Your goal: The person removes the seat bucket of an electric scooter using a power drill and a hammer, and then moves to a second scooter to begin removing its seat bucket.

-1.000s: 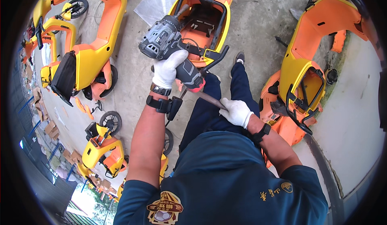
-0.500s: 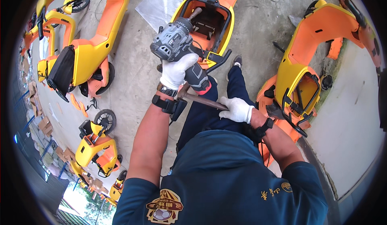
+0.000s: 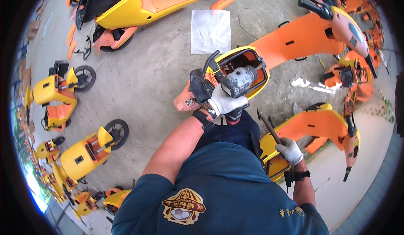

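My white-gloved left hand grips a grey-and-black cordless drill, its nose pointing up and right over the open seat compartment of an orange-yellow scooter. My white-gloved right hand, lower right, is closed on a long, dark bar-like tool with an angled head, held away from the drill. A black-and-pink part of the scooter shows left of my left hand.
Another scooter lies close on my right. More scooters stand at the top and left. A translucent sheet, loose orange panels and black brackets lie on the concrete floor.
The view has swung round. The drill sits further over the compartment. My right hand has moved away from the left, out to the right, with the bar tool angled more upright.
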`<state>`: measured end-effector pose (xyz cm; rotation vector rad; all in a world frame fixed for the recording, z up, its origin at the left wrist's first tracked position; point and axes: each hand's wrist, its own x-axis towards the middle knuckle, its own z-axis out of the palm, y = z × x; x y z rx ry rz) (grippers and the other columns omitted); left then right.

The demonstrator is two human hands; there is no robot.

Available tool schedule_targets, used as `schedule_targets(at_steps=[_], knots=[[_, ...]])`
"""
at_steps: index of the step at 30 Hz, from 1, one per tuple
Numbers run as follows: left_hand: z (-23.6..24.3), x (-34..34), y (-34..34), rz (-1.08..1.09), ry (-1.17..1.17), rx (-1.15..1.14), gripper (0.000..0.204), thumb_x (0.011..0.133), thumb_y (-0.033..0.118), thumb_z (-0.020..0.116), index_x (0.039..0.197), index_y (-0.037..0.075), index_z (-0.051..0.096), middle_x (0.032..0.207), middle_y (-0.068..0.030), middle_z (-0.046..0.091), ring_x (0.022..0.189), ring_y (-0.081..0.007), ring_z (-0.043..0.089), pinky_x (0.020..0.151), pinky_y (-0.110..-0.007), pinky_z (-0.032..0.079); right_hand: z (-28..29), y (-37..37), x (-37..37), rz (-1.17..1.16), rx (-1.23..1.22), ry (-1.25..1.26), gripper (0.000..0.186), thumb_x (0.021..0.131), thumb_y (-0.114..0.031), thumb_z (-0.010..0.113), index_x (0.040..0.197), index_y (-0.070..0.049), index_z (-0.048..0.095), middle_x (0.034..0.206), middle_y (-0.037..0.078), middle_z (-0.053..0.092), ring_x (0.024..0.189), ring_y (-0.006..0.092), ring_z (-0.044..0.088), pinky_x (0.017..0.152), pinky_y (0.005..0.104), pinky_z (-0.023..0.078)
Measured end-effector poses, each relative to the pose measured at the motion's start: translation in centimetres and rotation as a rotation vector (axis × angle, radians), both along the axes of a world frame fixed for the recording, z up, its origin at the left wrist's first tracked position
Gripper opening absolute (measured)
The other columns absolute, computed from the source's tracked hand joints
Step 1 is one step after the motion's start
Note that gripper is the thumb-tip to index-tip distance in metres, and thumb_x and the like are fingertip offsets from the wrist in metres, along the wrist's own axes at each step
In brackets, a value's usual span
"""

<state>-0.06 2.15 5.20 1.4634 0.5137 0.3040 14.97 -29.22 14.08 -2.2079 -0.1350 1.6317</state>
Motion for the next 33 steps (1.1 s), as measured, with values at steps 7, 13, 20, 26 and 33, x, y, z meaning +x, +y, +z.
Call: schedule_targets(at_steps=[7,13,20,26,33], knots=[[-1.7,-0.5,-1.9,0.115,0.074,0.199,0.044,0.075,0.035,0.074,0.108,0.008,0.065,0.099,-0.0092,0.071,0.093,-0.0240,0.068,0.085,-0.034,0.053,-3.6,18.2,11.9,0.293,0.324,0.029,0.027,0.090,-0.019,0.059,0.107,0.003,0.058,0.067,0.000,0.055,0.049,0.0078,0.050,0.044,0.0256,0.041],[0.1,0.5,-4.7,0.231,0.348,0.173,0.040,0.067,0.042,0.078,0.090,0.011,0.067,0.080,-0.0093,0.068,0.078,-0.0309,0.068,0.070,-0.036,0.055,-7.5,38.3,16.3,1.053,0.225,0.082,0.041,0.086,-0.025,0.061,0.117,0.002,0.059,0.069,0.003,0.058,0.047,0.0084,0.052,0.040,0.0248,0.040],[0.4,1.4,-4.2,0.131,0.541,0.206,0.039,0.067,0.043,0.073,0.090,0.012,0.068,0.083,-0.0087,0.069,0.080,-0.0306,0.067,0.068,-0.037,0.054,-6.1,51.3,15.0,1.234,0.309,0.009,0.062,0.091,-0.027,0.054,0.148,-0.010,0.039,0.065,0.003,0.058,0.042,0.0072,0.050,0.037,0.0246,0.039],[-0.3,0.9,-4.7,0.179,0.473,0.270,0.036,0.064,0.038,0.078,0.086,0.013,0.066,0.076,-0.0083,0.067,0.070,-0.0321,0.066,0.063,-0.037,0.053,-8.1,50.0,12.0,1.376,0.228,0.115,0.059,0.088,-0.024,0.055,0.144,-0.008,0.046,0.065,0.001,0.056,0.044,0.0084,0.049,0.039,0.0240,0.041],[-3.1,1.3,-5.8,0.305,0.382,0.108,0.034,0.063,0.036,0.077,0.081,0.011,0.063,0.074,-0.0100,0.066,0.071,-0.0331,0.066,0.062,-0.038,0.053,-7.1,51.8,10.1,1.380,0.301,-0.010,0.060,0.088,-0.024,0.053,0.146,-0.011,0.044,0.066,0.001,0.055,0.046,0.0085,0.051,0.040,0.0254,0.042]])
